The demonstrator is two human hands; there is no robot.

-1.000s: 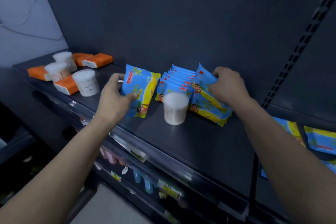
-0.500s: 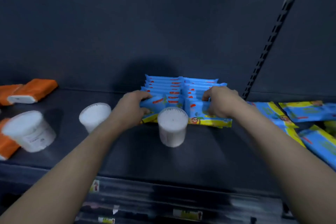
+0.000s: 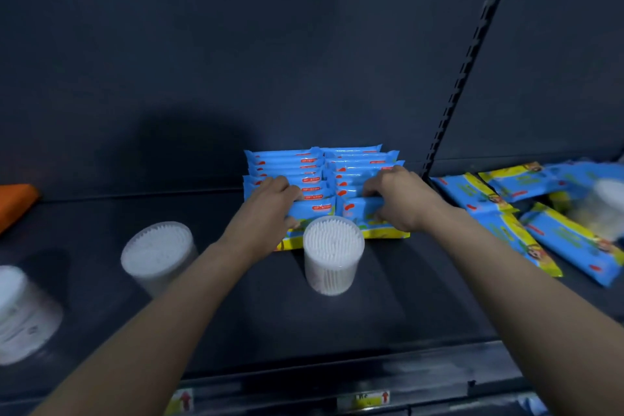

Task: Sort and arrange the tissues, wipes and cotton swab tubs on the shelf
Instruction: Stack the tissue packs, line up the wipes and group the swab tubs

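Observation:
Two rows of blue wipe packs [image 3: 324,165] stand upright side by side against the shelf's back wall. My left hand [image 3: 266,209] grips the front pack of the left row. My right hand [image 3: 396,201] grips the front pack of the right row [image 3: 358,209], fingers curled over its top edge. A clear cotton swab tub [image 3: 332,255] stands just in front of the packs, between my wrists. Two more swab tubs [image 3: 158,255] stand to the left, the far one [image 3: 20,311] blurred.
The dark shelf [image 3: 304,331] has a price rail along its front edge. An orange tissue pack [image 3: 15,203] lies at far left. Loose blue wipe packs [image 3: 540,230] lie flat in the right bay beyond the slotted upright [image 3: 456,78], with a blurred tub [image 3: 604,206] among them.
The camera swung right and closer. My left hand brought its blue pack into the left row. Both hands now sit on the front packs of the two rows.

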